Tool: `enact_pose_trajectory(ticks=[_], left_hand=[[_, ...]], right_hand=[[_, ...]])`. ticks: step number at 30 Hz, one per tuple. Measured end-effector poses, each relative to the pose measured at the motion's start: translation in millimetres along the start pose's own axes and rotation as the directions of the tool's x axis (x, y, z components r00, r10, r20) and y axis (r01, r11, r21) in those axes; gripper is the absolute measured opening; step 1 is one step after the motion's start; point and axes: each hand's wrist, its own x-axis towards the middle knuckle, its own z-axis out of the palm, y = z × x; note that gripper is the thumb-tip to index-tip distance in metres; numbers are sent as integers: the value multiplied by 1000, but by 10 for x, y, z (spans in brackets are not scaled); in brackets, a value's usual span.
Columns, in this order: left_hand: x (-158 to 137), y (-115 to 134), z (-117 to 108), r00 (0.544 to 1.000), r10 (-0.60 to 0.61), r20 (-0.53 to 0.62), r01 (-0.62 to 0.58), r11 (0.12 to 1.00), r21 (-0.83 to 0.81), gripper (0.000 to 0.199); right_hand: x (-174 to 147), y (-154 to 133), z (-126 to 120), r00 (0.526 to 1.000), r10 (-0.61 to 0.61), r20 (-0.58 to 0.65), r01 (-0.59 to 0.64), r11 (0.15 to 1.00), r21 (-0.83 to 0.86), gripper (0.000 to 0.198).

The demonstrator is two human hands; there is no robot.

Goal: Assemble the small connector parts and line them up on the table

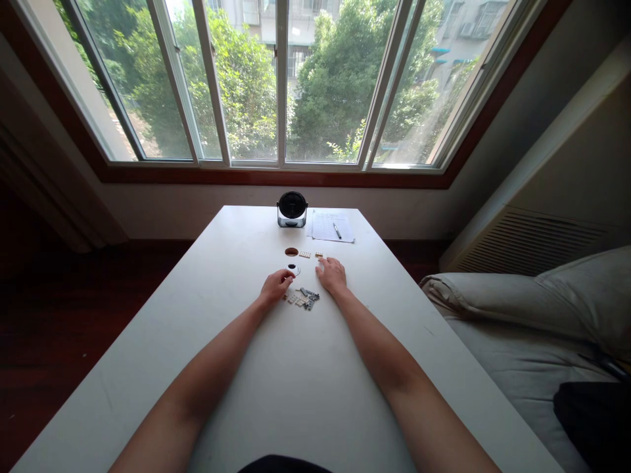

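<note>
My left hand (276, 286) rests on the white table (296, 381) with its fingers curled, beside a small white ring-shaped piece (292, 268); whether it pinches anything is too small to tell. My right hand (332, 274) lies palm down on the table, fingers together. Between both hands sits a little pile of flat grey and tan tile pieces (302, 298). Farther off lie a small brown disc (291, 251) and tan tile pieces (305, 254).
A small black-and-silver round device (292, 209) stands at the table's far edge, next to a paper sheet (330, 226) with a pen (337, 230). A bed with grey bedding (532, 309) flanks the right side. A wide window is behind.
</note>
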Motion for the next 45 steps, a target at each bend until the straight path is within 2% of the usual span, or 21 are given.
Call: enact_pose_trajectory(ticks=[22, 28, 30, 33, 40, 43, 45], left_hand=[[-1, -6, 5, 1000, -4, -8, 4, 1000, -3, 22], [36, -70, 17, 1000, -16, 5, 16, 996, -86, 24], [58, -90, -33, 999, -9, 43, 14, 993, -114, 24], [77, -86, -187, 985, 25, 168, -7, 994, -108, 23], [54, 35, -535, 895, 27, 446, -55, 997, 49, 18], [46, 54, -576, 864, 12, 503, -59, 995, 78, 17], [47, 58, -586, 861, 19, 507, -83, 991, 105, 17]], right_hand=[[13, 22, 19, 999, 17, 33, -17, 1000, 2, 48], [-2, 33, 23, 1000, 4, 18, -4, 1000, 19, 48], [-7, 47, 26, 1000, -3, 8, 3, 999, 32, 47], [-15, 67, 16, 1000, -16, 1, 16, 998, 60, 46], [-29, 68, -21, 1000, -17, 6, 17, 995, 98, 43], [-29, 72, -4, 1000, -30, -5, 30, 994, 106, 42], [-26, 81, 16, 999, -35, -14, 37, 993, 113, 42]])
